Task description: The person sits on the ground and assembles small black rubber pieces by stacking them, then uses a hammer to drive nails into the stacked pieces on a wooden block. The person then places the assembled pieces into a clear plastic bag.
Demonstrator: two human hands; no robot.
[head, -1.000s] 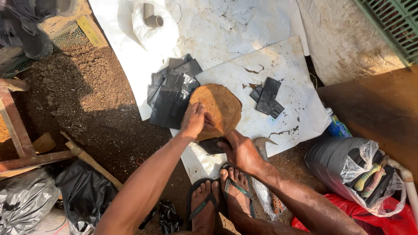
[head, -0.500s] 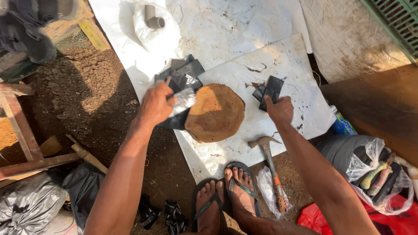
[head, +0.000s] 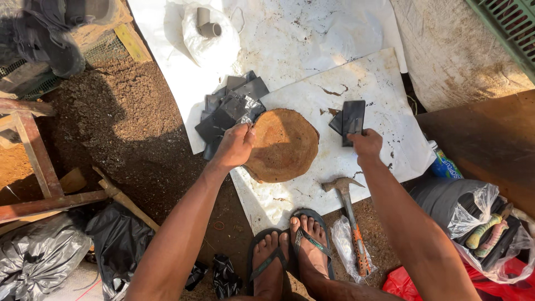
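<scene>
Can't really see the fingertips of the left hand (head: 235,146), they're tucked over the edge of the round wooden block (head: 283,145) by the pile of dark rubber pieces (head: 229,111), so hard to say if it's gripping. The clear bag (head: 205,34) up top holds grey pipe fittings (head: 205,22). The right hand (head: 365,144) pinches a dark rubber strip (head: 353,120) on the white sheet (head: 384,95); hammer (head: 350,214) lies near the feet.
</scene>
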